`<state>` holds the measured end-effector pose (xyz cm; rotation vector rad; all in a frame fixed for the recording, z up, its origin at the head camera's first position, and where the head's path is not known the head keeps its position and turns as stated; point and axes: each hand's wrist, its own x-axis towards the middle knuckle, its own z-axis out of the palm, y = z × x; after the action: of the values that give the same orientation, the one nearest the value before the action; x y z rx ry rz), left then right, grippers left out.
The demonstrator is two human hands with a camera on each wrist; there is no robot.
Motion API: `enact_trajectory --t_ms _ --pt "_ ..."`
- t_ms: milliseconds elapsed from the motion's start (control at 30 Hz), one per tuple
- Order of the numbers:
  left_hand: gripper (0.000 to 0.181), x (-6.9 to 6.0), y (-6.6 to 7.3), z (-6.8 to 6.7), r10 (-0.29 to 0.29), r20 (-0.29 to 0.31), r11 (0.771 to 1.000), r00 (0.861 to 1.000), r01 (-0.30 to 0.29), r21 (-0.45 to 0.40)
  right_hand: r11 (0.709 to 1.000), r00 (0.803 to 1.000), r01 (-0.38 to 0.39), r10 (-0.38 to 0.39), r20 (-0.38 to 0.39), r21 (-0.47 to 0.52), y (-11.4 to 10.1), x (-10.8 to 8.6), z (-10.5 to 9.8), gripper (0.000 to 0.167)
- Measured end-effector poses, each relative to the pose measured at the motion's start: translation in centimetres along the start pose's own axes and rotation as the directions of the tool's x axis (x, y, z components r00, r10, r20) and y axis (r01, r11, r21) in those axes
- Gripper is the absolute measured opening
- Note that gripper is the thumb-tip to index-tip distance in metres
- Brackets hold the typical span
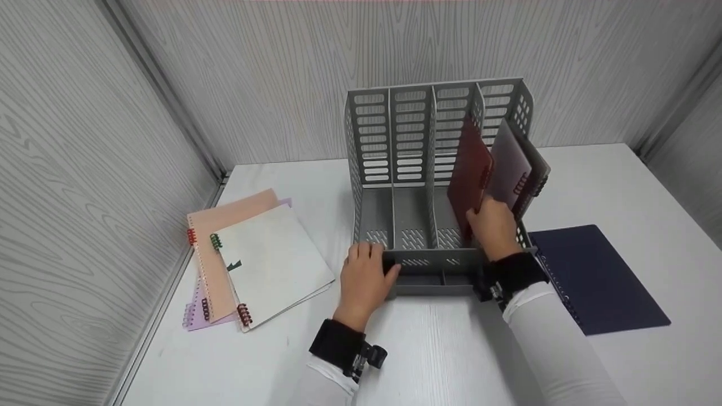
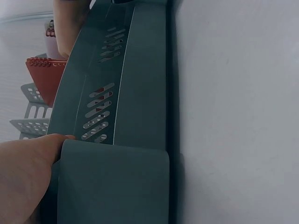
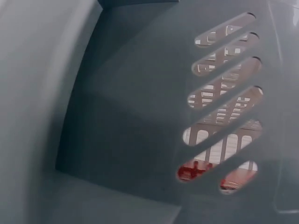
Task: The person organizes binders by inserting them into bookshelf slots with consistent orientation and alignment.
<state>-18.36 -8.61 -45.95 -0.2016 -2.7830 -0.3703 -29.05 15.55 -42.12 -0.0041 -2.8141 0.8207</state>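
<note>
A grey file rack (image 1: 412,256) with four slots stands upright. My left hand (image 1: 364,279) grips its front edge at the left; in the left wrist view the thumb of that hand (image 2: 28,172) lies along the rim. In the third slot leans a red spiral notebook (image 1: 471,169), its near lower edge pinched by my right hand (image 1: 496,228). The fingertips are partly hidden. A pale purple notebook (image 1: 507,166) and a grey-brown one (image 1: 536,163) stand in the rightmost slot. Through slits in the rack's front (image 3: 126,107), the right wrist view shows bits of red.
At the left lie overlapping spiral notebooks: a white one (image 1: 276,265), a peach one (image 1: 242,211) and a purple one (image 1: 197,316). A dark blue notebook (image 1: 603,276) lies right of the rack. Wood-grain panels (image 1: 271,73) enclose the table's back and sides.
</note>
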Motion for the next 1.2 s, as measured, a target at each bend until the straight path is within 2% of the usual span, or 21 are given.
enact_trajectory --t_ms 233,433,600,800,933,1200 --pt "0.051 0.1 0.0 0.2 -0.015 0.036 1.0 0.999 0.015 0.001 1.0 1.0 0.007 -0.006 0.028 -0.025 0.4 -0.3 -0.1 0.03" --pt "0.051 0.0 0.0 0.3 -0.013 0.026 1.0 1.0 0.013 -0.006 0.999 0.999 0.015 -0.013 0.042 -0.051 0.4 -0.9 -0.3 0.036" --pt "0.05 0.1 0.0 0.2 -0.006 0.01 1.0 1.0 0.006 -0.013 0.995 0.997 0.069 -0.068 0.025 -0.065 0.1 -1.7 -0.7 0.034" --pt "0.049 0.1 0.0 0.1 -0.001 -0.013 1.0 1.0 0.0 -0.018 0.973 0.981 0.195 -0.193 0.025 -0.123 0.1 -3.3 -1.0 0.039" --pt "0.048 0.1 0.0 0.1 -0.004 -0.011 1.0 1.0 0.003 -0.021 0.957 0.967 0.256 -0.25 0.057 -0.14 0.1 -4.2 -1.3 0.043" --pt "0.05 0.1 0.1 0.1 -0.018 0.022 0.999 1.0 0.019 -0.028 0.944 0.948 0.291 -0.262 0.182 -0.158 1.0 -5.0 -2.3 0.061"
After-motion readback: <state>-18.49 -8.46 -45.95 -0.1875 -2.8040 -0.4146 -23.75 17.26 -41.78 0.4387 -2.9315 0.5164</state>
